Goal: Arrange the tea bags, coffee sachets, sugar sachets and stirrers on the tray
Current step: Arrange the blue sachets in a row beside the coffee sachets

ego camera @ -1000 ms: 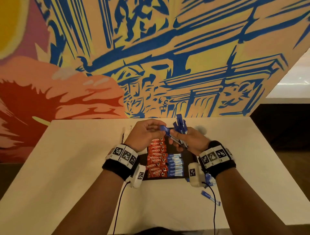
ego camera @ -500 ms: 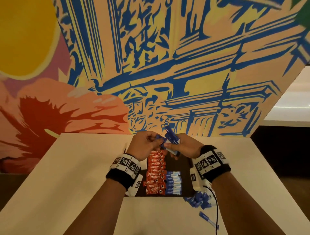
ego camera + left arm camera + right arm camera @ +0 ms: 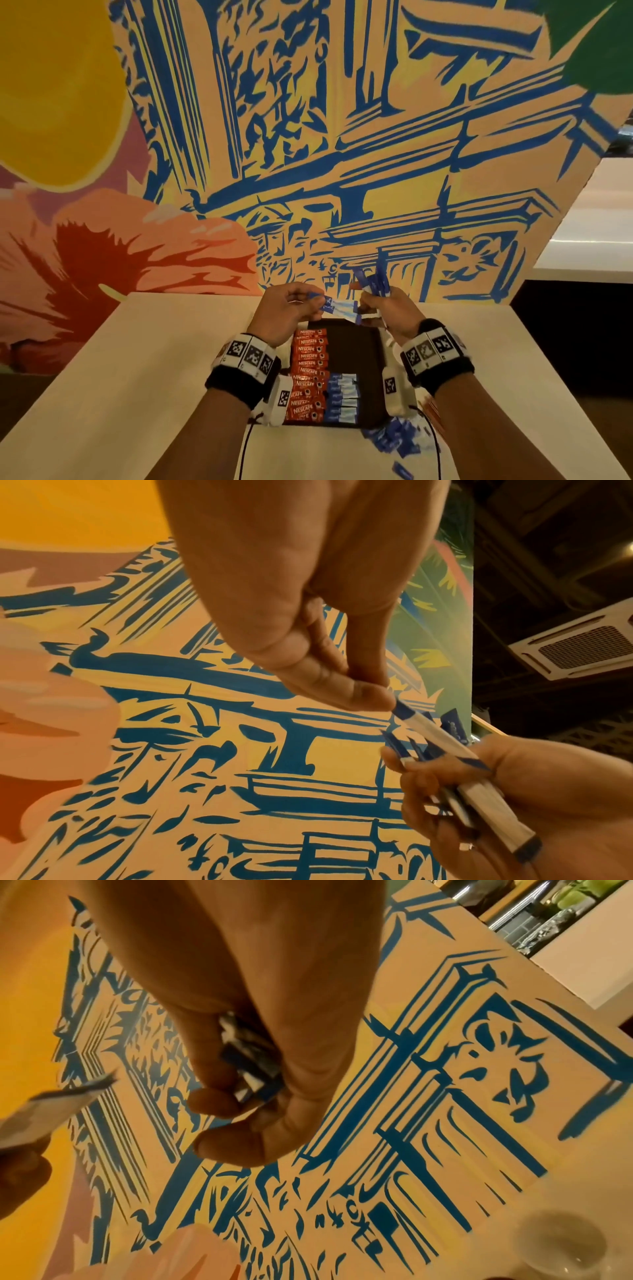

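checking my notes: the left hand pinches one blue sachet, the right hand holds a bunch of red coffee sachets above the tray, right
Not quite. The right hand holds a bunch of blue sachets, not red ones; the head view shows it. The red coffee sachets lie in a column on the tray. The left hand does pinch one blue sachet.

1. Two hands are seen: left hand (image 3: 286,313), right hand (image 3: 388,310).
2. One dark tray (image 3: 356,346) is counted.
3. About nine red coffee sachets (image 3: 308,373) are stacked in a column.
4. Five blue-white sugar sachets (image 3: 340,397) are rowed beside them.
5. Loose blue sachets (image 3: 394,440) in a pile: count not resolvable.
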Available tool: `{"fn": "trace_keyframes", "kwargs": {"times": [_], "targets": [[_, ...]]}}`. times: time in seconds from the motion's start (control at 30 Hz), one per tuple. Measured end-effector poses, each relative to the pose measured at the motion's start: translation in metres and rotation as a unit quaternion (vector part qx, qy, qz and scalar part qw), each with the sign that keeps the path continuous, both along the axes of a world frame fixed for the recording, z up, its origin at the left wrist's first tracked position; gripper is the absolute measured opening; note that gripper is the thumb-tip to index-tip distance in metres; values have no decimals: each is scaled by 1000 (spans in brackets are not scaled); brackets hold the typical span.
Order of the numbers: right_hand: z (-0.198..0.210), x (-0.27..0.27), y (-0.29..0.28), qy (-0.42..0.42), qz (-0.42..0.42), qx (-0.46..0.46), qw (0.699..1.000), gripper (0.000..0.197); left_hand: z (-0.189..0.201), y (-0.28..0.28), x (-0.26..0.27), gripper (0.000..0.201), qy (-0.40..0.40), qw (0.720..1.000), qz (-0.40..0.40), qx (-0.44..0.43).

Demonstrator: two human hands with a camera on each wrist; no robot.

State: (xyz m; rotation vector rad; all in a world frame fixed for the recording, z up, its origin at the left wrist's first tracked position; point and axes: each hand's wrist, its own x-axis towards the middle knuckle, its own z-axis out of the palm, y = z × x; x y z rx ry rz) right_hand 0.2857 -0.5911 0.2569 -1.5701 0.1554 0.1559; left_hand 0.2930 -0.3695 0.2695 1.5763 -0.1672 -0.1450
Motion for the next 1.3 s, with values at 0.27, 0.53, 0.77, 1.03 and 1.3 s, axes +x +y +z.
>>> {"fn": "trace_keyframes", "kwargs": {"times": [0.27,0.53,0.77,1.03,1.3], "targets": [[-10,-15,-1,41,23,154,987,14,-8,-8,-7,11,5,999,34,-6],[-40,-26,1,41,-2,69,997,27,-32,-21,-14,11,44,996,79,-20],[-65,-20,-10,55,-30,35,997,24,-55,-24,-10,17,-2,980,-29,197],[-89,4,-18,60,-42,-7,997,21,-72,-35,19,19,-12,945,-95,311],[-121,37,-23,124,-75,-5,989,32,-98,-43,54,26,-85,890,-125,430]]}}
